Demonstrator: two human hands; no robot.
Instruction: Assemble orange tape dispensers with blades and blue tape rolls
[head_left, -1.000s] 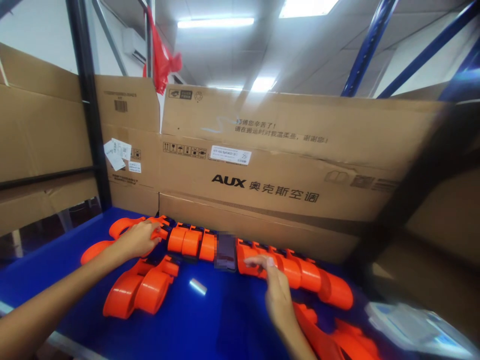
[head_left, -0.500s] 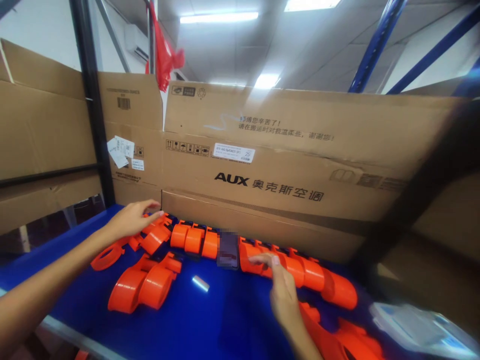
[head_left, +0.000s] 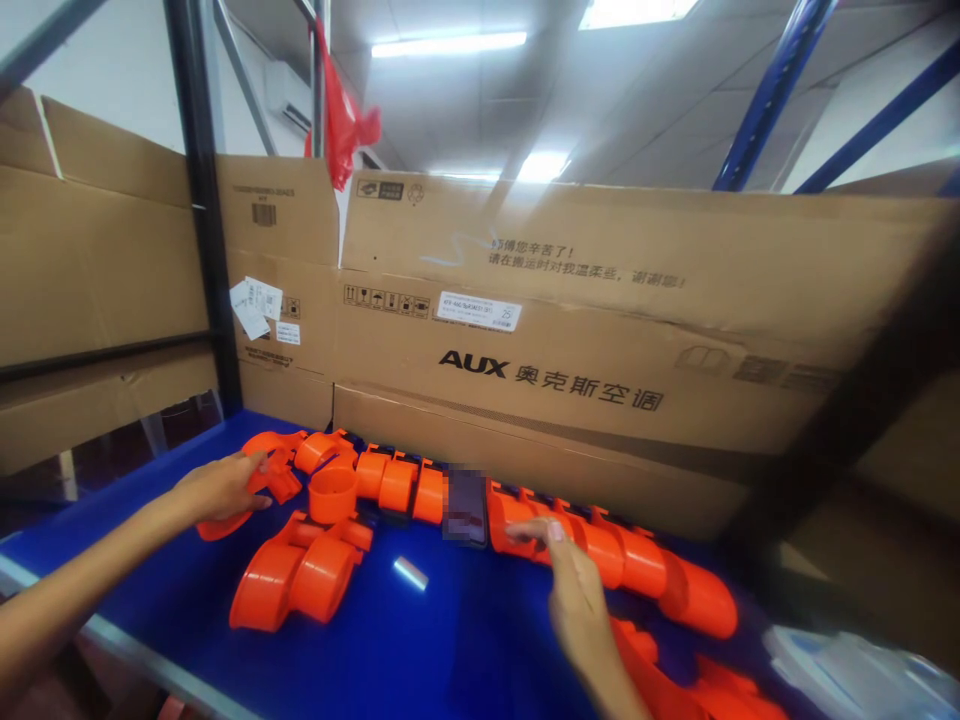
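Note:
My left hand (head_left: pixel 221 490) is at the left end of the table, thumb and fingers apart around the near end of an orange plastic part (head_left: pixel 281 483). Below it lies an orange ring (head_left: pixel 217 527), partly covered by the hand. My right hand (head_left: pixel 566 565) hovers over or touches the row of orange cylindrical holders (head_left: pixel 641 563), its fingers loosely bent and nothing visible in them; contact is unclear. Two joined orange cups (head_left: pixel 289 580) lie nearer me on the left. Another orange cup (head_left: pixel 334 492) stands beside the left part of the row.
A dark phone (head_left: pixel 466 507) leans amid the row. A small silvery piece (head_left: pixel 411 573) lies on the blue tabletop (head_left: pixel 450 640). More orange parts (head_left: pixel 720 690) and a clear plastic bag (head_left: pixel 847 670) are at the right front. Cardboard (head_left: pixel 570 320) walls the back.
My left hand has moved down and left, from above the far-left orange parts to the ones nearer the edge. An orange cup there now stands turned differently. My right hand stays nearly in place.

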